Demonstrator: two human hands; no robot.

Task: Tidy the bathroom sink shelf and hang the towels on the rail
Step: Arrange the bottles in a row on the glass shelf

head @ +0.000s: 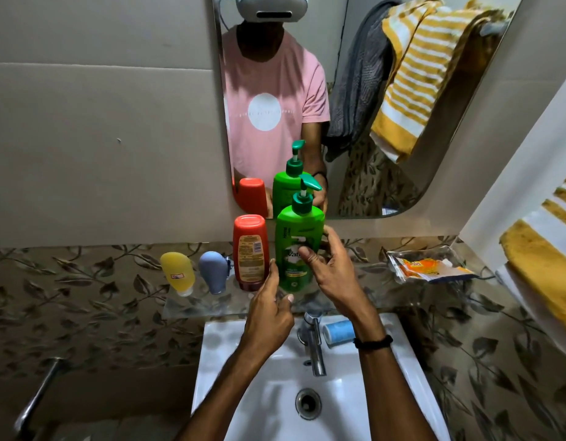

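1. Hands both reach over sink (230, 345) to glass shelf (186, 308). Right hand (334, 275): fingers wrapped round right side of green pump bottle (294, 237), thumb pressed on its front label. Black band on that wrist.
2. Left hand (269, 313): thumb raised along the bottle's lower left edge, other fingers loosely curled just in front of its base. Can't tell if it actually grips.
3. Green pump bottle: upright, mid-shelf, just right of red bottle (249, 253), in front of mirror (434, 173). Can't tell whether its base rests on the shelf.
4. Materials: glossy green plastic, rounded shoulders, darker green pump head with nozzle pointing right. Red bottle is flattened plastic, standing on its cap. To its left, yellow squeeze bottle (176, 272) and grey-blue squeeze bottle (213, 270), small, soft-looking, also cap-down. Shelf is clear glass. Sink is white glazed ceramic with chrome tap (313, 342).
5. Right of shelf: clear soap dish (399, 259) holding orange wrapper (425, 268). Yellow-white striped towel (542, 259), terry texture, hangs at right edge.
6. Writing: white "Vat" on green label, remainder behind thumb. Red bottle's back label has fine print and a barcode, unreadable.
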